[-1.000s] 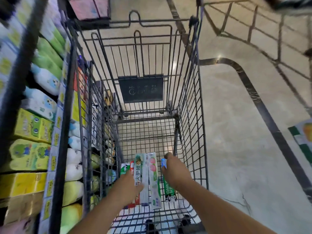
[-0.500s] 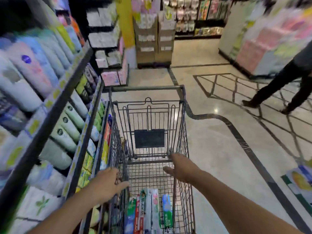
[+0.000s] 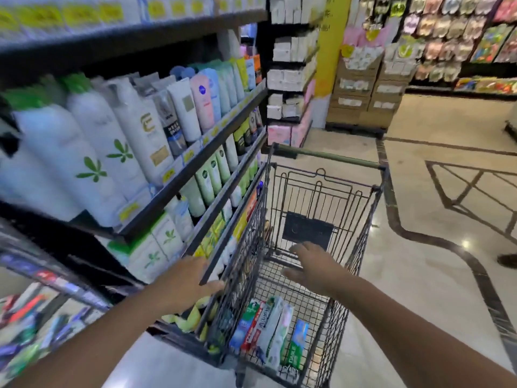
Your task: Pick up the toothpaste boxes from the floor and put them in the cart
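Note:
Several toothpaste boxes (image 3: 270, 330) lie side by side on the bottom of the black wire cart (image 3: 361, 247), at its near end. My right hand (image 3: 310, 266) hovers above the basket with fingers spread, holding nothing. My left hand (image 3: 186, 281) is outside the cart by its left wall, near the shelf edge, fingers relaxed and empty. Neither hand touches a box.
Shelves (image 3: 195, 161) of bottles and tubes stand close along the cart's left side. To the right is open tiled floor (image 3: 419, 275) with dark inlay lines. Stacked cardboard displays (image 3: 361, 99) stand ahead. Someone's shoe (image 3: 507, 260) shows at the right edge.
Both hands have lifted away from the boxes, which stay on the cart bottom. The view has risen from looking down into the cart to looking along the aisle.

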The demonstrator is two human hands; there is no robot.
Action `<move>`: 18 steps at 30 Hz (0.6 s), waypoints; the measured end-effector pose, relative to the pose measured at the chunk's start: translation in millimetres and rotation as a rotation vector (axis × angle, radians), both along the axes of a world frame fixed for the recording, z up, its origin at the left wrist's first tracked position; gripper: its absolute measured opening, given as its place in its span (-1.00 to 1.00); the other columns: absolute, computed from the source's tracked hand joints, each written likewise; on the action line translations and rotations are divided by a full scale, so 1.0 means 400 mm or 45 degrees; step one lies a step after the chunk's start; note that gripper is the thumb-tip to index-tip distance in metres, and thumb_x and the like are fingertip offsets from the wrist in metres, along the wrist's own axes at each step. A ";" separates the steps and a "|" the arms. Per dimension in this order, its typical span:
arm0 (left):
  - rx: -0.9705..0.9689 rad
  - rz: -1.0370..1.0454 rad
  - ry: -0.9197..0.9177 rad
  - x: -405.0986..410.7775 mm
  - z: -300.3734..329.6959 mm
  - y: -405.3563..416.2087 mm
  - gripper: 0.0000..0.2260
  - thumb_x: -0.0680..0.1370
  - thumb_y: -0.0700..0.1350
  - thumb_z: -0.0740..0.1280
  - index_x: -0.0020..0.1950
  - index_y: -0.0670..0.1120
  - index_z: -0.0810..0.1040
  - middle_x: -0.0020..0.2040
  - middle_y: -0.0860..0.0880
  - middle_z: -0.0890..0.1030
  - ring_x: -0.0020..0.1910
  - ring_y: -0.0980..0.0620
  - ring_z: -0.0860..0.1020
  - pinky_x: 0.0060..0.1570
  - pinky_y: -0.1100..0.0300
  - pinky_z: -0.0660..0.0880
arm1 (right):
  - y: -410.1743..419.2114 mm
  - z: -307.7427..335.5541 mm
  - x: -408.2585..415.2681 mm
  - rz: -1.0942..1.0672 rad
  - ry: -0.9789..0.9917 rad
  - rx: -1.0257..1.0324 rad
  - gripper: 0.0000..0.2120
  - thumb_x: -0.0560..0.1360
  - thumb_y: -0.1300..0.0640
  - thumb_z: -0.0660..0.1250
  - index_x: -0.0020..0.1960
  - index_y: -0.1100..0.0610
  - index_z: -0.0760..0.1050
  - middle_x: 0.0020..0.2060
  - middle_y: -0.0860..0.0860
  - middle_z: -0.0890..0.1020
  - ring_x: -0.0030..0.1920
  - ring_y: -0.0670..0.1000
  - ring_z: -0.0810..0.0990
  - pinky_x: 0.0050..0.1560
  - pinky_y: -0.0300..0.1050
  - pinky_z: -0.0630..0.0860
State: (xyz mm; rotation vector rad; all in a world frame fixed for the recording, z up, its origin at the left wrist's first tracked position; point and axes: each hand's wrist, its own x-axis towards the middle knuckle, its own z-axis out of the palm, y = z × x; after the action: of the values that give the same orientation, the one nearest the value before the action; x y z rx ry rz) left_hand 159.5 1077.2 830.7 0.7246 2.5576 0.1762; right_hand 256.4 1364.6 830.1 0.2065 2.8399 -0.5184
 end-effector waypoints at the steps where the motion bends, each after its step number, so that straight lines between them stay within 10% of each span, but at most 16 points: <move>1: 0.019 0.051 0.018 0.020 0.003 -0.038 -0.22 0.32 0.64 -0.06 0.10 0.01 0.38 0.05 -0.03 0.49 0.01 -0.05 0.50 0.03 0.06 0.49 | -0.030 0.005 -0.002 0.053 0.005 -0.011 -0.36 0.58 -0.21 0.24 0.53 0.09 0.23 0.47 0.11 0.34 0.44 0.12 0.33 0.45 0.04 0.27; 8: 0.117 0.450 0.072 0.158 0.044 -0.351 -0.37 0.43 0.47 0.19 0.27 0.03 0.44 0.08 0.04 0.50 0.05 0.00 0.53 0.01 0.14 0.48 | -0.335 0.030 -0.061 0.434 0.031 0.056 -0.23 0.54 -0.36 0.17 0.56 0.12 0.18 0.49 0.14 0.30 0.44 0.17 0.33 0.43 0.15 0.34; 14: -0.025 0.769 0.137 0.311 0.080 -0.711 0.28 0.05 0.72 -0.23 0.59 0.00 0.17 0.52 -0.03 0.32 0.46 -0.04 0.34 0.39 0.08 0.31 | -0.746 0.078 -0.062 0.826 0.124 0.114 -0.27 0.53 -0.36 0.16 0.50 0.12 0.25 0.40 0.15 0.39 0.39 0.23 0.35 0.37 0.10 0.32; 18: -0.085 0.964 0.131 0.440 0.087 -0.979 0.24 0.09 0.73 -0.19 0.60 0.02 0.13 0.53 -0.02 0.31 0.48 -0.03 0.32 0.40 0.05 0.32 | -1.058 0.074 -0.044 1.038 0.159 0.110 -0.20 0.42 -0.46 0.04 0.41 0.11 0.31 0.31 0.11 0.43 0.36 0.20 0.36 0.34 0.09 0.33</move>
State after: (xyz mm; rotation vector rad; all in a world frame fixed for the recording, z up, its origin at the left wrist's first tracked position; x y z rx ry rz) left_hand 335.4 685.6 865.5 -0.2968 2.7940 0.2960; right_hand 238.8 941.3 859.5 -0.9528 2.7281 -0.2259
